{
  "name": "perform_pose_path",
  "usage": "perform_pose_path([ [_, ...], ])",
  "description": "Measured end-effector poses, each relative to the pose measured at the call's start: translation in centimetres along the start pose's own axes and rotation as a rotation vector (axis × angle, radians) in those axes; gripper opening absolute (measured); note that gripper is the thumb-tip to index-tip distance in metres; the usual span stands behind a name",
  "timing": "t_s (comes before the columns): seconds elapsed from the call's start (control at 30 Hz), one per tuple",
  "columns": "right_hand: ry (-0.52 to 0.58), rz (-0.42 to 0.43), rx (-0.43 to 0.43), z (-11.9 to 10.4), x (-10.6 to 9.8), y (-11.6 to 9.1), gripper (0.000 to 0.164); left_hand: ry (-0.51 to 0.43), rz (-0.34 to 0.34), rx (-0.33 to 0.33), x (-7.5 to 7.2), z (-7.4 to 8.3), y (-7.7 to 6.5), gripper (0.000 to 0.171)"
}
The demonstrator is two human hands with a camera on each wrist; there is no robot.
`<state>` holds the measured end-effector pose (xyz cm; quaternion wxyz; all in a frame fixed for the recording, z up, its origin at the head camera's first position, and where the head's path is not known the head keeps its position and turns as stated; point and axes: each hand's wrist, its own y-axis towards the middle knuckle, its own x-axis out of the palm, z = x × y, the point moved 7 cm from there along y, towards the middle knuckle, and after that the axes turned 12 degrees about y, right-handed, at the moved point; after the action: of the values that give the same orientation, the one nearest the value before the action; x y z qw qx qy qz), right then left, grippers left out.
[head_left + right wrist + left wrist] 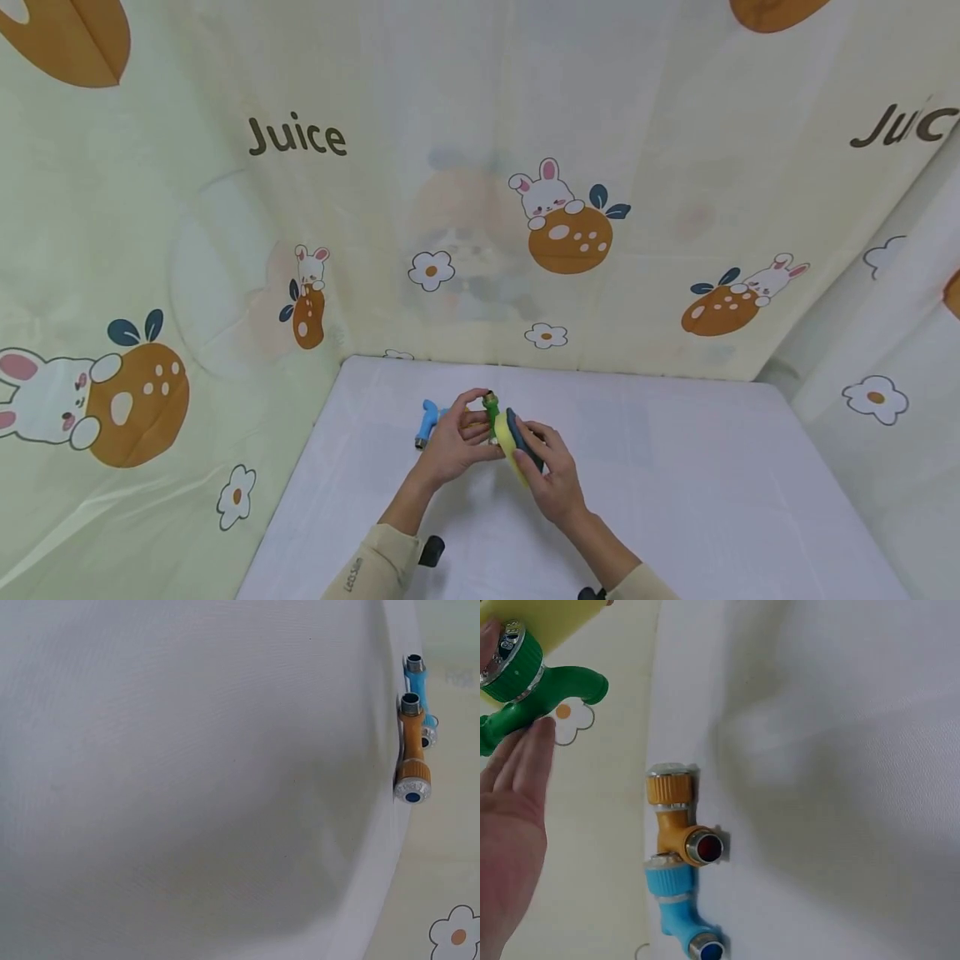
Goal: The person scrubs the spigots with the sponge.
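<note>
My left hand (459,447) grips a green tap (564,681) with a ribbed green knob and a silver cap, held above the table. In my right hand (557,479) is a sponge (507,443), yellow with a dark blue backing. The sponge's yellow side lies against or very close to the tap in the head view; the exact contact is hidden. Behind the tap, the left wrist view shows part of the yellow sponge. The right wrist view shows neither the hand nor the sponge.
Toward the table's far side lie an orange tap (672,831) and a blue tap (428,422) close together. The white-covered table (675,483) meets a printed curtain (465,317) at the back, with more curtain at both sides.
</note>
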<state>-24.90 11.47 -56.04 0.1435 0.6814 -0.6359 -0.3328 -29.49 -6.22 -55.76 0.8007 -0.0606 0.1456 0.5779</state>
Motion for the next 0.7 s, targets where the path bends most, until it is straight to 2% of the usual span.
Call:
perform_pose_path([
  [0.13, 0.036, -0.012, 0.047, 0.4, 0.2, 0.1, 0.050, 0.036, 0.003, 0.000, -0.1, 0.3, -0.1, 0.092],
  [0.3, 0.090, -0.011, 0.144, 1.0, 0.5, 0.2, 0.049, -0.035, -0.017, -0.014, -0.1, 0.2, -0.1, 0.093],
  [0.47, 0.103, -0.018, 0.224, 1.3, 0.9, 0.1, 0.047, -0.046, -0.024, -0.018, -0.1, 0.2, -0.1, 0.093],
  [0.7, 0.122, -0.026, 0.266, 1.4, 1.2, -0.1, 0.047, -0.039, -0.032, -0.031, 0.0, 0.2, -0.2, 0.092],
])
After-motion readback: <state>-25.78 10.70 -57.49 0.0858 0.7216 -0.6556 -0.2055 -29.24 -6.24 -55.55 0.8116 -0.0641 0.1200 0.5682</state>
